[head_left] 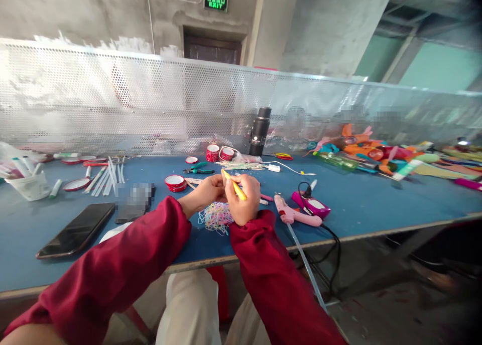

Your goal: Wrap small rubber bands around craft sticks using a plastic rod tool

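My right hand (244,197) is closed round a slim yellow pen-like tool (234,186), whose exact kind I cannot make out. Close against it, my left hand (208,192) has its fingers pinched together. Whatever they hold is hidden or too small to name. Below the hands lies a tangled heap of thin pastel-coloured cords (216,218). To the left of my left hand stands a small red drum (175,183) with a white top. Thin wooden sticks (193,182) lie beside it, partly behind the hand.
A pink glue gun (295,213) lies at the right, its clear stick past the table edge, near a purple device (311,204). Green-handled pliers (199,168) and a black bottle (259,132) stand farther back. Leftward are a phone (77,230) and a marker cup (28,185).
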Tool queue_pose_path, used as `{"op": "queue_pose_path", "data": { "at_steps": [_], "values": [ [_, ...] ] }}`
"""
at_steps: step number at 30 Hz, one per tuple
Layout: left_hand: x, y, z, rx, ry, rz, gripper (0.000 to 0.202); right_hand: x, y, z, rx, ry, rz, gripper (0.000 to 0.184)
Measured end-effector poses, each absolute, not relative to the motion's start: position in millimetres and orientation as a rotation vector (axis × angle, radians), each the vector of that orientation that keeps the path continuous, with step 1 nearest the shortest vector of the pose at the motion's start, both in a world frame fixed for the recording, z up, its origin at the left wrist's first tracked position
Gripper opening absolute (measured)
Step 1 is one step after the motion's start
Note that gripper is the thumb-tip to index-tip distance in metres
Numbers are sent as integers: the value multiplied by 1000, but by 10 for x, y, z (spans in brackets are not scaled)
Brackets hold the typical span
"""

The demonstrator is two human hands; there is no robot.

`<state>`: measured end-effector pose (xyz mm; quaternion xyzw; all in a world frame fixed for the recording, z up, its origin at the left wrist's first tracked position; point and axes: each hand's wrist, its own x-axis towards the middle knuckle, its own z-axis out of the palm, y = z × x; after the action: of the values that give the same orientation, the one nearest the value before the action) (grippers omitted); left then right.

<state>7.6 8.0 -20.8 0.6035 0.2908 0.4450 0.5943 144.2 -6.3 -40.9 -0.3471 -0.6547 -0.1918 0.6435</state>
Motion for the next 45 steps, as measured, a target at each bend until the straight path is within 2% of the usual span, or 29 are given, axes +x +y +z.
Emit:
{"op": "queue_pose_path", "data": {
  "at_steps": [26,41,45],
  "values": [
    [61,76,-207,1401,655,1001,42,1446,-55,-407,-774,-1503,-439,9],
    [78,42,-180,1376,723,1007,27,1449,-44,-411,-778,-1468,-435,9],
    [79,55,-195,1380,697,1017,30,1445,-49,-413,-773,-1483,-427,9]
  ]
}}
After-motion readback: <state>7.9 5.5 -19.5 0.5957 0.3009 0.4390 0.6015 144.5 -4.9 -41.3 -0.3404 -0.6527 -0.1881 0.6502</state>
